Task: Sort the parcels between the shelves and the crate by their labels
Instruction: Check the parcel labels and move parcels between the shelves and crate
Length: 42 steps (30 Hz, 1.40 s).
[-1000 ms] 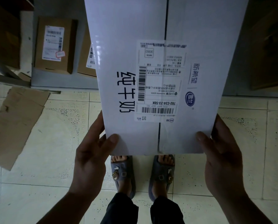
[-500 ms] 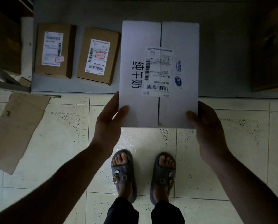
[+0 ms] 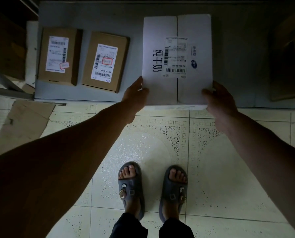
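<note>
A white parcel (image 3: 160, 86) with black characters and a shipping label lies flat on the low grey shelf (image 3: 134, 18), its near edge at the shelf's front. My left hand (image 3: 134, 97) grips its near left corner, thumb on top. My right hand (image 3: 218, 98) holds the near right corner, thumb on the top face. Two brown parcels sit on the same shelf to the left: one (image 3: 58, 56) at the far left and one (image 3: 105, 61) beside it, both with white labels facing up.
A flattened piece of cardboard (image 3: 23, 121) lies on the tiled floor at the left. A dark brown box (image 3: 289, 57) stands at the shelf's right end. More shelving (image 3: 7, 48) is in shadow at the left. My sandalled feet (image 3: 152, 189) stand on the tiles below.
The white parcel has gone from close to my face down and forward onto the shelf. Both arms have stretched out with it, hands still at its near corners.
</note>
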{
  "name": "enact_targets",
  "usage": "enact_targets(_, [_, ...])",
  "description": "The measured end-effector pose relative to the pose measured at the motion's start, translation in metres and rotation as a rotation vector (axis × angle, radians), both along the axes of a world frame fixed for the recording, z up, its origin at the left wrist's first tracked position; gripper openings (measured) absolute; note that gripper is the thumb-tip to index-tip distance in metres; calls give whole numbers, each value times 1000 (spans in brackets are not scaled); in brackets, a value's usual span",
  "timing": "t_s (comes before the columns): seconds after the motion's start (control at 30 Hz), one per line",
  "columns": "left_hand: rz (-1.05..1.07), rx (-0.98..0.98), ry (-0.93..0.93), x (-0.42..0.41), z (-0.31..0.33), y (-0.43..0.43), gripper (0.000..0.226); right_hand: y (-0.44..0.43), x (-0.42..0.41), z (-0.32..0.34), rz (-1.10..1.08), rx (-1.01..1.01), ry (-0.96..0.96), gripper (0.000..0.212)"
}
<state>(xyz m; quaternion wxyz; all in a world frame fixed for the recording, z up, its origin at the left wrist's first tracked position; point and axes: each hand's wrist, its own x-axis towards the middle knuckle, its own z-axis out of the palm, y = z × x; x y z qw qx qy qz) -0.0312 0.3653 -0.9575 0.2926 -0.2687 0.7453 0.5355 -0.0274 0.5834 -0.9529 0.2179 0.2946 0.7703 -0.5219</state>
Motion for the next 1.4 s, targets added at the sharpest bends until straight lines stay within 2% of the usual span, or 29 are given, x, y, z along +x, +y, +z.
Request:
enact_targets(0.1, [17, -22, -18, -7, -1, 0, 48, -6, -7, -3, -28, -13, -42, 43])
enact_targets(0.37, [53, -20, -75, -17, 7, 12, 36, -6, -19, -10, 20, 38, -38, 41])
enact_targets(0.43, [67, -3, -67, -14, 7, 12, 36, -3, -17, -9, 21, 54, -24, 32])
enact_targets(0.5, [95, 11, -51, -6, 10, 10, 33, -2, -11, -7, 10, 87, 8, 11])
enact_targets(0.53, [121, 15, -42, -1, 10, 9, 30, -1, -6, -6, 1, 104, 32, 11])
enact_targets(0.6, [179, 19, -53, 12, 13, 6, 24, -3, 9, -1, -42, 112, 79, 19])
enact_targets(0.67, [238, 48, -113, 26, 17, -1, 31, -9, 29, 9, -95, 132, 119, 26])
enact_targets(0.77, [381, 58, -67, 53, 30, -14, 36, -23, 61, 17, -127, 96, 155, 35])
enact_targets(0.8, [442, 58, -80, 63, 37, -20, 35, -31, 71, 19, -103, 74, 147, 36])
enact_targets(1.0, [485, 82, -128, 104, 62, -62, 32, -91, 97, 24, 59, -80, 1, 38])
enact_targets(1.13, [456, 57, -168, 115, 63, -111, 33, -135, 96, 23, 130, -99, -82, 40])
enact_targets(1.27, [406, 63, -188, 116, 59, -162, 33, -179, 94, 18, 109, -69, -140, 41])
enact_targets(1.4, [188, 27, -151, 97, 43, -211, 33, -223, 92, 2, 66, -73, -134, 41])
